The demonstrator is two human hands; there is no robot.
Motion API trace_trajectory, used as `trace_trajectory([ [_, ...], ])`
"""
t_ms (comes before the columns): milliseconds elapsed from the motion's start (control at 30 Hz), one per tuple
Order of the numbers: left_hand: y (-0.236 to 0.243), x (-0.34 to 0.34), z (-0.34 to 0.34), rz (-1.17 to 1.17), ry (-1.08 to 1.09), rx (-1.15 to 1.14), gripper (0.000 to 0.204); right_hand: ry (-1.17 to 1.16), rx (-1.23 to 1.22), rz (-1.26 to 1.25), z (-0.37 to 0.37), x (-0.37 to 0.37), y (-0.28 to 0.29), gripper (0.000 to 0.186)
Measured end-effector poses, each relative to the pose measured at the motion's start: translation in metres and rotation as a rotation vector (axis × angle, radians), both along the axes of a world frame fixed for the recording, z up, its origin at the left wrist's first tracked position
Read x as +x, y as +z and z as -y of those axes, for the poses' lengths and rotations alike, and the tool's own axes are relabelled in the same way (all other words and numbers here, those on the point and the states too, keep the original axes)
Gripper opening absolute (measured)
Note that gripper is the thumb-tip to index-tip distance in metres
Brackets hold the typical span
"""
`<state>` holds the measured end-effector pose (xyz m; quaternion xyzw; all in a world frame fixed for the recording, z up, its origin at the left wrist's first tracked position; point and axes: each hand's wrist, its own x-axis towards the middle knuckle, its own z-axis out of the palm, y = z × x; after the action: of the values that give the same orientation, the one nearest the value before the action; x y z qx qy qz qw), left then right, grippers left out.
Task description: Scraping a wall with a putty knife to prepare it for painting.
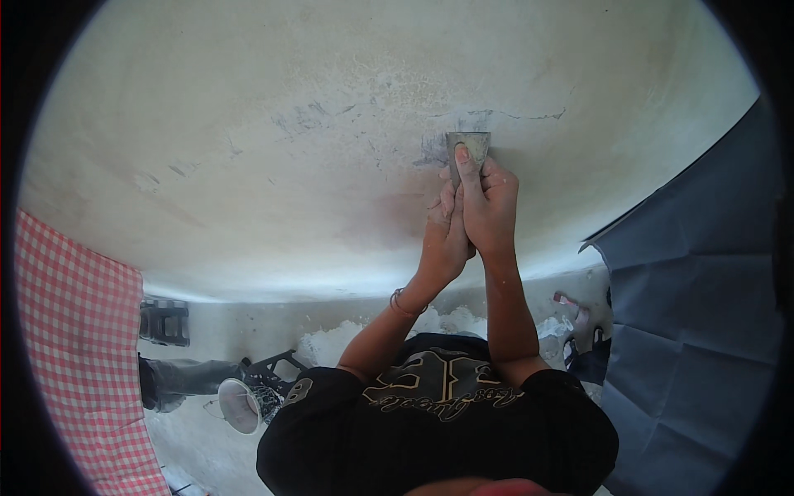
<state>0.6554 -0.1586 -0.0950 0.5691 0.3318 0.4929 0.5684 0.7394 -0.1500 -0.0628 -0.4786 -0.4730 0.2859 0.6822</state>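
Observation:
A scraper (478, 140) with a broad flat blade is pressed edge-up against the pale wall (273, 198). My right hand (494, 202) is closed round it, the thumb lying along the blade. Just beneath and beside it, my left hand (447, 217) is closed at the same grip, its fingers touching the right hand; the handle itself is hidden. White dust coats the fingers of both hands. Around the blade the wall shows dark scuffs, and a thin crack (529, 115) runs off to the right.
Red-and-white checked cloth (78, 331) hangs at the left, a grey-blue sheet (686, 331) at the right. Below left are a dark stool (165, 322), a white bucket (240, 407) and another person's leg (194, 374). White debris (331, 341) lies on the floor along the wall.

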Motion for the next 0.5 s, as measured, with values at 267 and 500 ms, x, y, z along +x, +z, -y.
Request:
trace_trajectory([
  [267, -0.002, 0.001, 0.000, 0.070, -0.009, 0.073, 0.035, -0.004, 0.019, -0.040, 0.002, -0.002, 0.002, 0.043],
  [500, 0.001, 0.004, -0.007, 0.109, 0.033, 0.198, 0.034, 0.056, 0.041, -0.146, 0.001, -0.006, 0.010, 0.043],
])
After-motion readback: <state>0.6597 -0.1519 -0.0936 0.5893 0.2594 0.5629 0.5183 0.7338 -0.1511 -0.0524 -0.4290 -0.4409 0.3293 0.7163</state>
